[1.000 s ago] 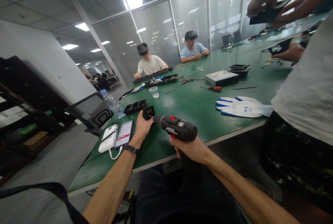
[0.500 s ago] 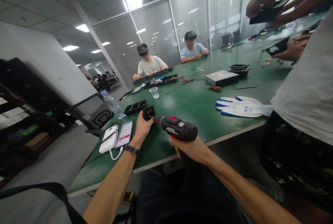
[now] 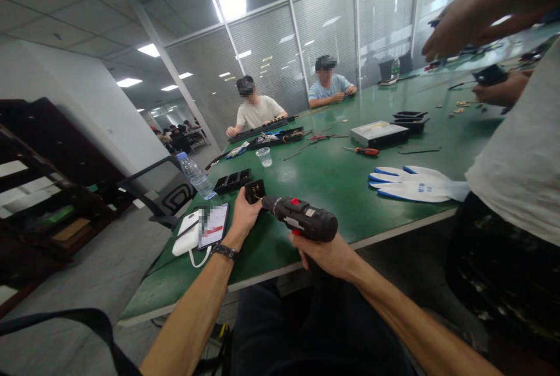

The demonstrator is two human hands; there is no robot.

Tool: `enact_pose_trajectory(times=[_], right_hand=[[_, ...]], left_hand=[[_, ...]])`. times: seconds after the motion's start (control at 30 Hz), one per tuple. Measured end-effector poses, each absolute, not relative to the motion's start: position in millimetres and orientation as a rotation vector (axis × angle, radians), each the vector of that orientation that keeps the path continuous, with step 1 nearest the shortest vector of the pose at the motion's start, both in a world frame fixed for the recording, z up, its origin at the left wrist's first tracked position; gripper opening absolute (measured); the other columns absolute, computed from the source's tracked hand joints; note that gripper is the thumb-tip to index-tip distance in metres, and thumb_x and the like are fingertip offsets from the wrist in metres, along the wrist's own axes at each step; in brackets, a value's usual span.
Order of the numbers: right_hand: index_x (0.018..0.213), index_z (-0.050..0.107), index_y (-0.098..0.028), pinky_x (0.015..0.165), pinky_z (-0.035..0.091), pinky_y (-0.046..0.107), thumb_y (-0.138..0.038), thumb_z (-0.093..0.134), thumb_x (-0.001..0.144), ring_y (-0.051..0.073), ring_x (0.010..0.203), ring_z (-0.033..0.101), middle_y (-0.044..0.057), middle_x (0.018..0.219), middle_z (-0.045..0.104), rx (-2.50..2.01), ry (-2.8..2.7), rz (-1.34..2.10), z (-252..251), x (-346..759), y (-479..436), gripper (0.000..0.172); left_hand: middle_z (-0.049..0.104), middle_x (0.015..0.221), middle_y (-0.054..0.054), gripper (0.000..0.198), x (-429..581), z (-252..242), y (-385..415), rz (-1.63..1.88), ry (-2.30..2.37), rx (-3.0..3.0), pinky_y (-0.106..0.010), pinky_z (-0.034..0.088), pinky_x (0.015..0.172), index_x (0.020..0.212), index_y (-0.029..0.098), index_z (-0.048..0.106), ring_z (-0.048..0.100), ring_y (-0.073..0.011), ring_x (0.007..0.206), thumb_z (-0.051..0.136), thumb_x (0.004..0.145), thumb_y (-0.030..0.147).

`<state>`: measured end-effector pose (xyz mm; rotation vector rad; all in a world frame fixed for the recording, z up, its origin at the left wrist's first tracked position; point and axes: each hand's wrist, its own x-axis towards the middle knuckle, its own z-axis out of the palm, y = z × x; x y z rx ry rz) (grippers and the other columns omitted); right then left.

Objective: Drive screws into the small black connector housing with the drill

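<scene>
My right hand (image 3: 321, 252) is wrapped round the grip of a black cordless drill (image 3: 306, 217) with red switches. The drill points left, its tip at a small black box-shaped part (image 3: 254, 191) with brassy bits inside. My left hand (image 3: 245, 213) grips that part upright from its near side. Whether the bit touches the part is too small to tell. Just behind it lies a black compartment tray (image 3: 233, 181). A phone (image 3: 214, 225) with a white cable and a white power bank (image 3: 186, 236) lie left of my left hand.
A water bottle (image 3: 196, 176) and a clear plastic cup (image 3: 264, 157) stand on the green table (image 3: 315, 178). A white-and-blue glove (image 3: 415, 183), a screwdriver (image 3: 361, 151) and a silver-topped box (image 3: 380, 133) lie to the right. Co-workers sit across; another person stands close at right.
The view has shifted slightly, so the table things sit a little lower and further right. Both hands keep their holds. The standing person's hands at right have moved.
</scene>
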<state>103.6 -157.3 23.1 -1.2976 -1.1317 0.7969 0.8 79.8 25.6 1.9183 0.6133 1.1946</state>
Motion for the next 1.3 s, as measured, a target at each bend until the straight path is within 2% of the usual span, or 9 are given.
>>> enact_pose_trajectory(times=[0.27, 0.53, 0.77, 0.9, 1.0, 1.3], right_hand=[[0.07, 0.063, -0.019, 0.059, 0.049, 0.027, -0.028, 0.057, 0.092, 0.014, 0.05, 0.059, -0.001, 0.051, 0.062, -1.318, -1.153, 0.783, 17.2, 103.9, -156.4, 0.025], [0.076, 0.064, -0.019, 0.057, 0.049, 0.026, -0.028, 0.058, 0.09, 0.014, 0.05, 0.059, -0.002, 0.051, 0.062, -1.302, -1.114, 0.82, 15.1, 104.0, -153.6, 0.017], [0.071, 0.062, -0.02, 0.057, 0.049, 0.026, -0.025, 0.059, 0.089, 0.014, 0.049, 0.06, -0.003, 0.05, 0.061, -1.274, -1.122, 0.81, 20.5, 103.1, -154.5, 0.019], [0.077, 0.064, -0.02, 0.055, 0.048, 0.026, -0.026, 0.059, 0.09, 0.014, 0.048, 0.058, -0.004, 0.049, 0.06, -1.27, -1.132, 0.8, 20.0, 103.4, -154.9, 0.015], [0.085, 0.067, -0.02, 0.055, 0.049, 0.027, -0.026, 0.059, 0.091, 0.014, 0.048, 0.058, -0.004, 0.049, 0.06, -1.267, -1.138, 0.797, 18.0, 103.6, -154.3, 0.012], [0.09, 0.069, -0.019, 0.055, 0.049, 0.026, -0.025, 0.059, 0.09, 0.014, 0.048, 0.058, -0.005, 0.049, 0.06, -1.251, -1.141, 0.786, 19.2, 104.8, -155.1, 0.011]], left_hand=[[0.07, 0.101, -0.006, 0.047, 0.8, 25.3, 79.8, 1.199, 0.621, 1.921, -0.031, 0.052, 0.087, 0.107, 0.015, 0.063, 0.064, -0.0194, 0.092, 0.083, 0.067, 0.029], [0.07, 0.102, -0.006, 0.052, 2.6, 23.9, 82.1, 1.207, 0.574, 1.904, -0.03, 0.051, 0.087, 0.11, 0.015, 0.063, 0.063, -0.0188, 0.093, 0.086, 0.065, 0.028], [0.071, 0.102, -0.007, 0.05, 1.0, 27.9, 77.9, 1.207, 0.598, 1.908, -0.031, 0.052, 0.086, 0.109, 0.014, 0.064, 0.064, -0.0195, 0.092, 0.085, 0.066, 0.028], [0.07, 0.101, -0.007, 0.042, 1.0, 28.7, 77.1, 1.203, 0.617, 1.916, -0.031, 0.052, 0.086, 0.106, 0.014, 0.064, 0.064, -0.0194, 0.092, 0.081, 0.07, 0.027], [0.07, 0.102, -0.007, 0.044, 1.5, 27.2, 78.7, 1.208, 0.61, 1.915, -0.031, 0.052, 0.087, 0.107, 0.014, 0.063, 0.064, -0.0196, 0.093, 0.081, 0.069, 0.027], [0.07, 0.102, -0.006, 0.045, 1.7, 24.4, 81.9, 1.212, 0.587, 1.902, -0.03, 0.051, 0.086, 0.108, 0.015, 0.063, 0.064, -0.0189, 0.093, 0.081, 0.069, 0.028]])
